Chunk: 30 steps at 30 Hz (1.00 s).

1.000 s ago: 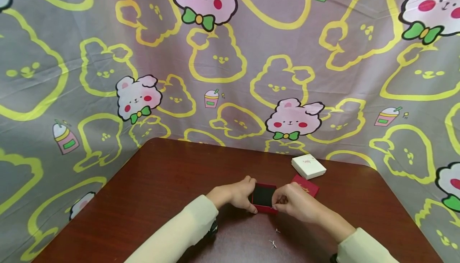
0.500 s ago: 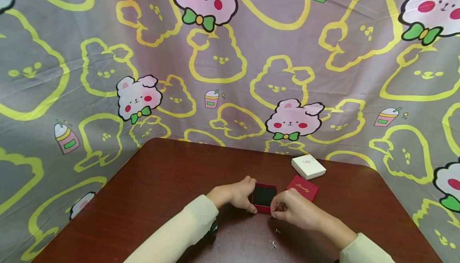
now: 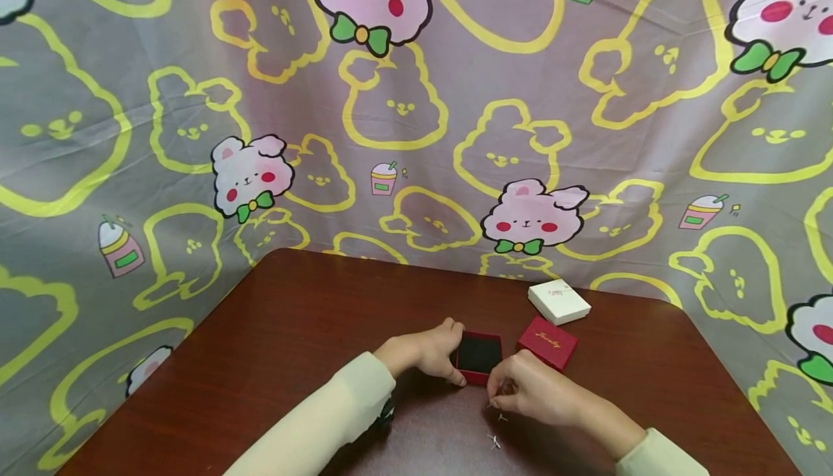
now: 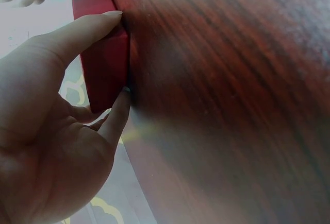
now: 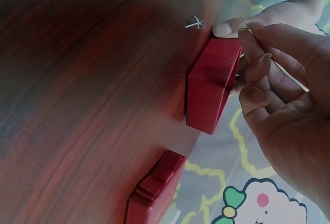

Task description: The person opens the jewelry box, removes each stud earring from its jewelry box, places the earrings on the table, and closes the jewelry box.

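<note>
My left hand (image 3: 426,351) grips the left side of a small red jewelry box (image 3: 473,377), thumb on its near wall and fingers round the far side. A black pad (image 3: 480,351) lines the box. Just off its near right corner, my right hand (image 3: 536,387) pinches a thin silvery piece (image 5: 243,22) with a pointed end, perhaps an earring; the fingertips hide most of it. On the table in front lie two small silvery star-shaped pieces, one nearer (image 3: 494,442) and one close below the right hand (image 3: 502,417).
A red lid (image 3: 552,341) with gold lettering lies right of the box, beyond my right hand. Behind it sits a white box (image 3: 558,301). The dark wooden table (image 3: 312,317) meets a patterned cloth (image 3: 403,208) at its back and sides.
My right hand has moved from the box's right side toward the near table, beside the star-shaped pieces. More of the red lid shows. The left hand and the box have stayed put.
</note>
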{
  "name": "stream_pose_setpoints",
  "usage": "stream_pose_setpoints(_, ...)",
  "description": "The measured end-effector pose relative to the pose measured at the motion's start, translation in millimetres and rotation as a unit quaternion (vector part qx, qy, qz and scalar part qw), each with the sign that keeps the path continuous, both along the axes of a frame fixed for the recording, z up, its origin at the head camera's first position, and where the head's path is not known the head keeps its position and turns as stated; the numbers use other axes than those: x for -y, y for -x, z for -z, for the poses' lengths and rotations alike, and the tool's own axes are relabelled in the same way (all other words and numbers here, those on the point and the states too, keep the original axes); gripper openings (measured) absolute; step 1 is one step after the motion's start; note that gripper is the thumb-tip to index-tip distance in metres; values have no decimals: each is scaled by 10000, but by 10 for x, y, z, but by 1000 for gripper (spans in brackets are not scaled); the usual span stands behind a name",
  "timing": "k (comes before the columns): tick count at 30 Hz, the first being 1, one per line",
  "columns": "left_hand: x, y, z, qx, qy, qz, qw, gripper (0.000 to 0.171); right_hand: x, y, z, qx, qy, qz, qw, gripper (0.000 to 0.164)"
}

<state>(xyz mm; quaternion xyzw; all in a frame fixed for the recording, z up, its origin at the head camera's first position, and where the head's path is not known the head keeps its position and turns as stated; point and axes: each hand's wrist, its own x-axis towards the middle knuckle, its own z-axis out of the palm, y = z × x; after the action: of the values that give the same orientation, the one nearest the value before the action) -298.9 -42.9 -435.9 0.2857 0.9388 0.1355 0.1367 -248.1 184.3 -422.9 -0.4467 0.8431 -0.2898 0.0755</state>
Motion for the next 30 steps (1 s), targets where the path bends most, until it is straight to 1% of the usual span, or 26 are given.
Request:
stream_pose_setpoints(6,4,16,28,-24,-17,31,10000,86,14,-27,50,-160,51,-211,9996,15)
stream_pose_setpoints(18,-5,24,55,-64,-3,-20,10000,85,13,-72,117,-258,-73,-280,9992,15)
stream_pose_setpoints(22,-3,21,52,-50,-40,-31,10000,83,13,-78,138,-186,-98,-314,9993,15)
stream_pose_setpoints(30,5,5,37,39,-142,11,9999,84,24,-87,187,-471,-129,-580,9971,17)
